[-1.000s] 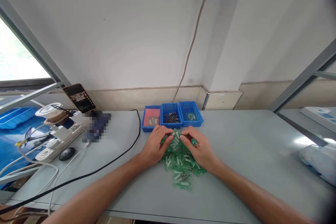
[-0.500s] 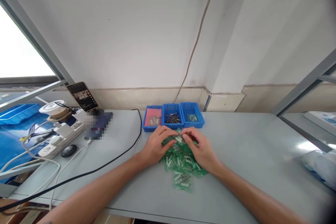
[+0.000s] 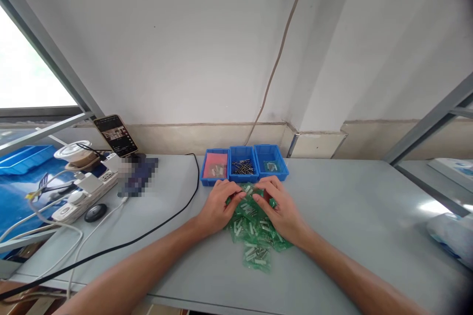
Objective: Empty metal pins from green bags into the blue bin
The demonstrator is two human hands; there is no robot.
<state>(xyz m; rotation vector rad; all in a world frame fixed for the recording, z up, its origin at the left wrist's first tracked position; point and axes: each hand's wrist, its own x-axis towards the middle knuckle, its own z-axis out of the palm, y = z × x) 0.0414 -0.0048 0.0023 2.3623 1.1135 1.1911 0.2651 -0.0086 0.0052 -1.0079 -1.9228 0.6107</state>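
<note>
Between my two hands is a small green plastic bag (image 3: 249,189) with pale and metal pieces inside. My left hand (image 3: 220,205) pinches its left side with thumb and fingers. On its right side, the thumb and fingers of my right hand (image 3: 280,206) are closed on it as well. Beneath them lies a pile of similar green bags (image 3: 253,228), partly covered by my hands. One more green bag (image 3: 256,255) lies at the near edge of the pile, with small metal and white parts showing through.
Behind the pile stand three blue bins: the left bin (image 3: 203,177) has a pink sheet and a bag, the middle bin (image 3: 242,177) metal pins, the right bin (image 3: 284,175) a bag. At left are a phone (image 3: 116,135), a power strip (image 3: 66,212), a black mouse (image 3: 96,212) and cables.
The bag between my hands has shifted slightly, and my fingers have changed their hold on it. The pile and the bins look the same.
</note>
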